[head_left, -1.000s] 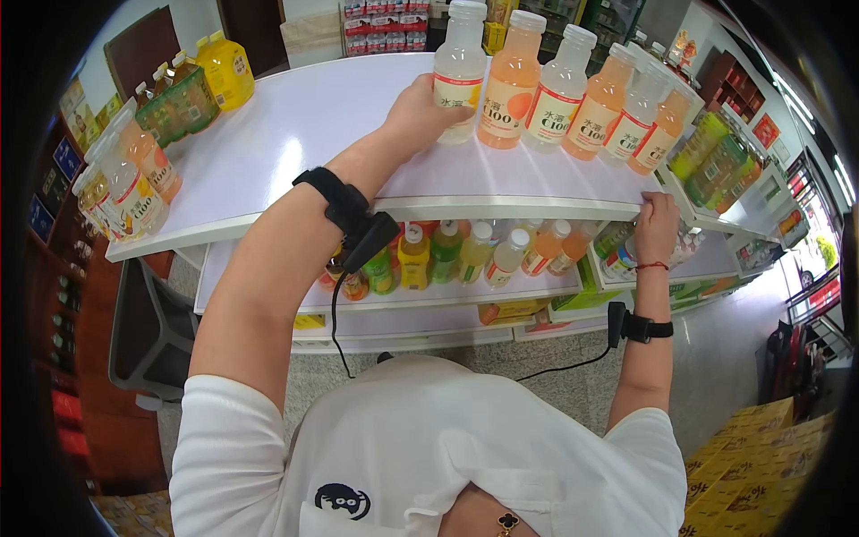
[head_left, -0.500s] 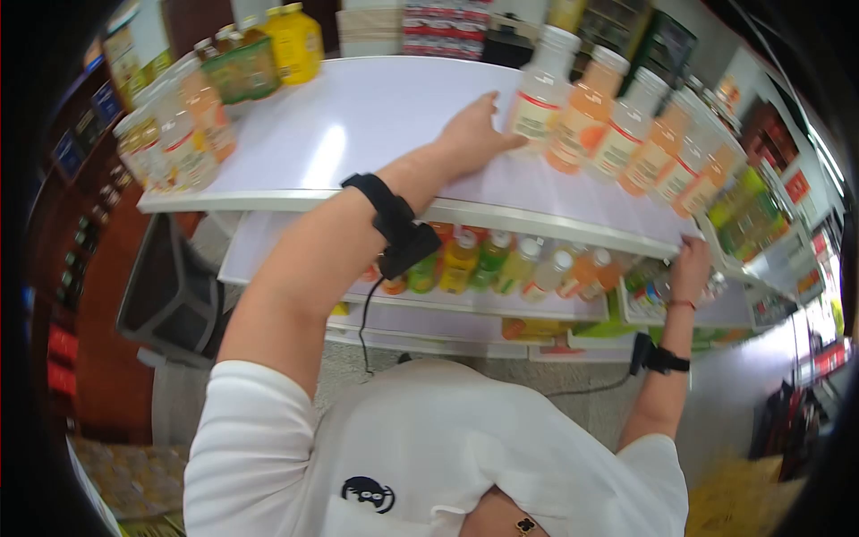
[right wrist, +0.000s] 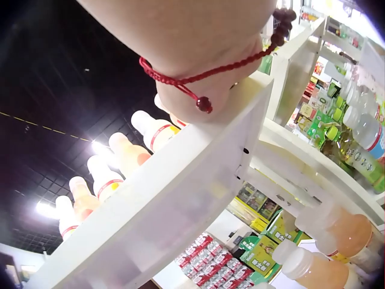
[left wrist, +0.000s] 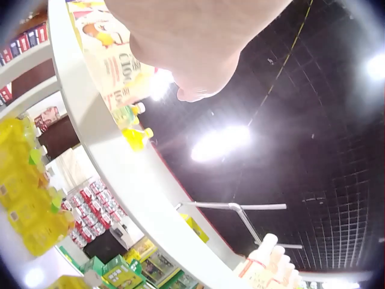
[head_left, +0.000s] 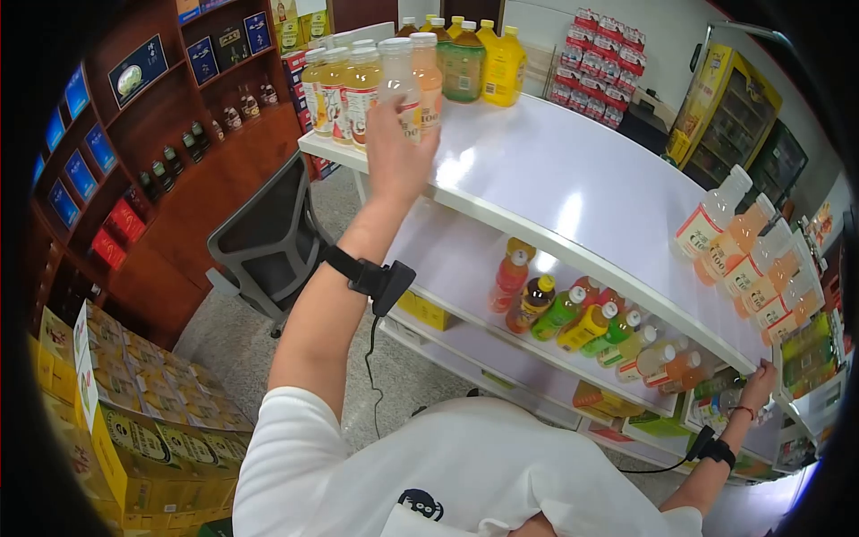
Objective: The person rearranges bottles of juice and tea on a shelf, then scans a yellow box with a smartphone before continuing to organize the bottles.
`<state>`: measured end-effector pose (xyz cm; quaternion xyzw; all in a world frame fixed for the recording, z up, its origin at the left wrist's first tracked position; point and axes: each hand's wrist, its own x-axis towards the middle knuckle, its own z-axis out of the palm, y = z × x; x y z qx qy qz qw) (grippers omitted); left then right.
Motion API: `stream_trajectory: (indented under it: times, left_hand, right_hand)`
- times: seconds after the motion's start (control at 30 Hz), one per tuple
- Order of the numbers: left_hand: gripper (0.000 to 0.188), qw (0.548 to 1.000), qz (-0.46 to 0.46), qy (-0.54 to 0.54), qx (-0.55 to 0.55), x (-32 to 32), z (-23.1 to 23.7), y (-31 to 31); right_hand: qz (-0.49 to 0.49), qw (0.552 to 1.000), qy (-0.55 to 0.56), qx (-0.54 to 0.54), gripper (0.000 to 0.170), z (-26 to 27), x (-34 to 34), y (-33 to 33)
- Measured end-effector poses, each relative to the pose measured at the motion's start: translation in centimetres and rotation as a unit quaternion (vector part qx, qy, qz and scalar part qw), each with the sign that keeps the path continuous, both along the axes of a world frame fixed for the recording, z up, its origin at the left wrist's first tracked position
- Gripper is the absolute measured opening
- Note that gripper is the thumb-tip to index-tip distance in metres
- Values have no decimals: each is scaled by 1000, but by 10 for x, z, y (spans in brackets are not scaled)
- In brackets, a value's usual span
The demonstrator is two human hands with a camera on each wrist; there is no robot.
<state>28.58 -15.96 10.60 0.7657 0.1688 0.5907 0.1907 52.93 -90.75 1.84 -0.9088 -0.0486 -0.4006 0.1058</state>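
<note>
In the head view my left hand (head_left: 398, 157) is at the left bottle group, beside a clear bottle (head_left: 398, 76) and an orange bottle (head_left: 428, 67). Its thumb stands apart from the fingers; contact with the clear bottle is unclear. The left wrist view shows this hand (left wrist: 192, 42) near an orange-fruit label (left wrist: 123, 72). My right hand (head_left: 759, 389) rests at the right corner of the white counter (head_left: 573, 179), below a slanting row of clear and orange bottles (head_left: 716, 251). In the right wrist view its fingers are hidden behind the wrist (right wrist: 198, 90).
Yellow bottles (head_left: 503, 72) and a green-wrapped pack (head_left: 463, 67) stand behind the left group. Several drinks (head_left: 559, 313) fill the shelf below. A mesh chair (head_left: 268, 237) stands at left, near stacked yellow cartons (head_left: 143, 447).
My left hand has left the right-hand bottle row, where it held a clear bottle, and moved left to the other group. The view has swung left; my right hand remains at the counter's corner.
</note>
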Motion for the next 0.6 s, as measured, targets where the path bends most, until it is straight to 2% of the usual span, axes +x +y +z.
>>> stream_trajectory:
  times: [0.07,0.2,0.27,0.4,0.47,0.6]
  left_hand:
    - [66,998,65,2,-16,-9,-2,19]
    - [71,994,28,76,-73,-13,-3,38]
    - [75,990,82,103,-49,-6,-13,47]
    - [75,990,49,111,-73,-7,-10,44]
    - [76,991,96,93,-27,-1,-12,45]
    - [78,986,143,90,-9,10,-17,49]
  right_hand:
    - [-5,1000,23,-9,24,0,7,-8]
    - [-28,999,30,-6,23,-3,23,-19]
    - [-49,998,39,-11,23,-7,31,-27]
    - [-69,997,45,-11,22,-7,36,-29]
    - [-67,997,49,-6,25,-9,37,-30]
    - [-45,998,51,13,30,-16,38,-36]
